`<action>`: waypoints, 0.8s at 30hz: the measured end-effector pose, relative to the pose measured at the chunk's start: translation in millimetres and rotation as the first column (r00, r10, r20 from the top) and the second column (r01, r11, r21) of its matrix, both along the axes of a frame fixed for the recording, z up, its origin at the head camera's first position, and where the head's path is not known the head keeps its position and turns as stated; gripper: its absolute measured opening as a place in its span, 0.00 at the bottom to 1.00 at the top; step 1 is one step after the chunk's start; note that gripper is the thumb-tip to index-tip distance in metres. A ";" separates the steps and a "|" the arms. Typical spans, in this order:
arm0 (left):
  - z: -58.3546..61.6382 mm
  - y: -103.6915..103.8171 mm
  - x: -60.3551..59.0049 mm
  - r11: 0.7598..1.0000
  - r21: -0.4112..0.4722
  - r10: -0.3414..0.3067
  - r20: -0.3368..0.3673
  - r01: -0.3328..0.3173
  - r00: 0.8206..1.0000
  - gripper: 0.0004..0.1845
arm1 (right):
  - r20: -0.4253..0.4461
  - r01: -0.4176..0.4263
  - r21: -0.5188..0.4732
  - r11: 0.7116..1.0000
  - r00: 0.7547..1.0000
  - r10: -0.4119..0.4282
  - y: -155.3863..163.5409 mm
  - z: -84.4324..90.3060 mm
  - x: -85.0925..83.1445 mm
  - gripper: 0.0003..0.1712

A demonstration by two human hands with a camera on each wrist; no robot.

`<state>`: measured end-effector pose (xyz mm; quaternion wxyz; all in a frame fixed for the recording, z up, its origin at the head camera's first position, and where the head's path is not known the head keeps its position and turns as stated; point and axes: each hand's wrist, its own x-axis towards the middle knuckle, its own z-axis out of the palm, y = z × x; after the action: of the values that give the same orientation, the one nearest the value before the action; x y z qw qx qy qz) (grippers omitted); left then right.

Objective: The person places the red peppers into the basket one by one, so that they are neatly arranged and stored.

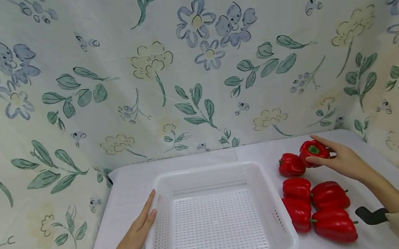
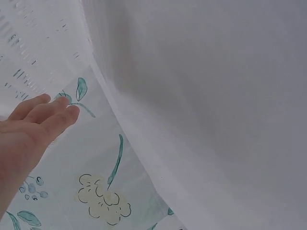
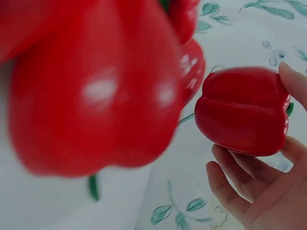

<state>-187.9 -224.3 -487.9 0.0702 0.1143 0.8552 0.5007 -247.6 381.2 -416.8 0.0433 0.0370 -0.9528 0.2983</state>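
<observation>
left hand (image 1: 138, 232) lying flat, fingers straight and together, pressing against left wall of white basket (image 1: 274, 210) on desk (image 1: 123, 187). basket sitting mid-desk. right of it, red peppers (image 1: 321, 205) bunching in cluster, some touching. right hand (image 1: 340, 157) curling fingers around far pepper (image 1: 313, 152) at back of cluster, lifting it slightly. black thing (image 1: 372, 215) peeking out by right sleeve, can't tell what.

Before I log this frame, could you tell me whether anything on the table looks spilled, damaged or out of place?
Nothing stands out. The white basket sits level and empty, the left hand flat against its side. Six red peppers lie intact beside it; the right hand grips the farthest pepper.
</observation>
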 end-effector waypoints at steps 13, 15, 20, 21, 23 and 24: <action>3.4 -0.4 3.6 0.999 0.027 -0.021 -0.002 0.021 1.000 0.31 | -0.024 -0.163 -0.079 0.983 0.987 0.162 -72.7 44.3 -18.3 0.52; 3.6 -1.2 3.3 0.999 0.027 -0.018 0.002 0.018 1.000 0.31 | -0.026 -0.196 -0.107 0.975 0.981 0.194 -86.3 48.2 -21.4 0.52; 2.5 -2.2 1.3 1.000 0.026 -0.013 0.004 0.012 1.000 0.32 | -0.053 -0.267 -0.129 0.955 0.963 0.263 -115.1 52.5 -27.6 0.51; 2.3 -2.1 1.0 1.000 0.024 -0.012 0.003 0.011 1.000 0.32 | -0.058 -0.279 -0.128 0.952 0.960 0.274 -120.1 52.8 -28.7 0.51; 1.7 -2.3 0.9 1.000 0.022 -0.012 0.006 0.012 1.000 0.32 | -0.053 -0.301 -0.147 0.942 0.954 0.296 -130.3 52.6 -29.7 0.50; 1.7 -2.3 1.4 1.000 0.019 -0.012 0.009 0.012 1.000 0.32 | -0.051 -0.312 -0.157 0.937 0.950 0.308 -135.9 52.4 -30.1 0.50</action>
<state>-186.5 -226.6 -486.2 0.0760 0.1178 0.8493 0.5089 -277.7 245.4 -364.4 0.0109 0.1867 -0.9068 0.3778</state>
